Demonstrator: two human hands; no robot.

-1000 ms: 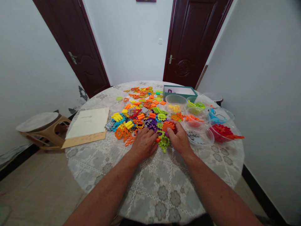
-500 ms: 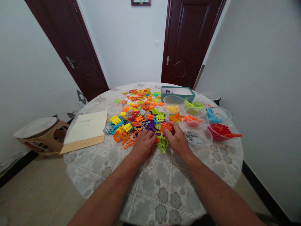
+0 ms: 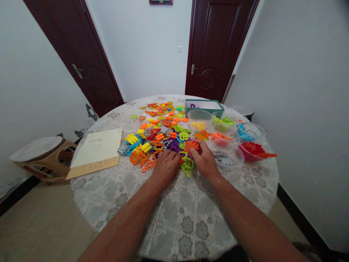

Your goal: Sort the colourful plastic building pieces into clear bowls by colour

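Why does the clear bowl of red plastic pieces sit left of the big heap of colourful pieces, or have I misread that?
That side is wrong: the clear plastic bowl of red interlocking pieces sits right of the big heap of colourful plastic pieces, as the head view shows.

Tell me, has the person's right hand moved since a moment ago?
No, the right hand sits as before beside the lime-green plastic building piece; only the camera view drifted.

Your bare left forearm (image 3: 122, 222) and bare right forearm (image 3: 251, 218) narrow into 2 broad, thick-fingered bare hands, your left hand (image 3: 165, 168) and right hand (image 3: 204, 162); a dark cloth garment (image 3: 231, 254) shows at the bottom edge.
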